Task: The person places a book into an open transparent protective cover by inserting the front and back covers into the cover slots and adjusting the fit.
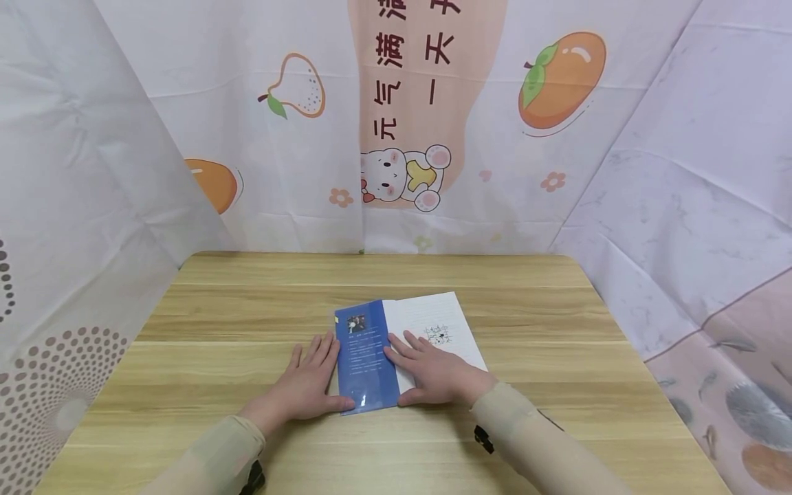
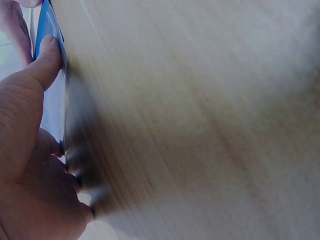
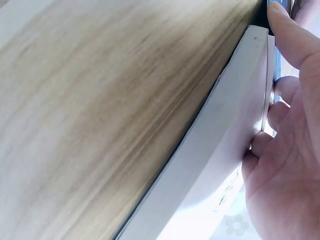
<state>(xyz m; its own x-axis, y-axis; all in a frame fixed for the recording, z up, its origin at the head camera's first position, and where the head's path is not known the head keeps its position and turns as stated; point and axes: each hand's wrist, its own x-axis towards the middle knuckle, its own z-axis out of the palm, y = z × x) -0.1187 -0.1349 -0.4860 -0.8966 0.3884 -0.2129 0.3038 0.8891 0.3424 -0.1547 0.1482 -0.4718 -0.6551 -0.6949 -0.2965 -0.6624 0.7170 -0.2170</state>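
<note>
A book lies open on the table, its blue cover flap (image 1: 369,357) on the left and a white page (image 1: 427,313) with a small line drawing on the right. Along the flap's left edge rests my left hand (image 1: 309,385), fingers extended and thumb on the lower left corner. My right hand (image 1: 442,375) lies palm down over the page, its fingertips reaching the flap's right edge. The right wrist view shows the thick page block (image 3: 200,135) beside that hand. Part of the page is hidden under the right hand.
The wood-grain table (image 1: 247,289) extends around the book on all sides. Behind it hangs a white cloth (image 1: 309,165) printed with fruit and a cartoon animal, and more patterned cloth (image 1: 680,206) borders the sides.
</note>
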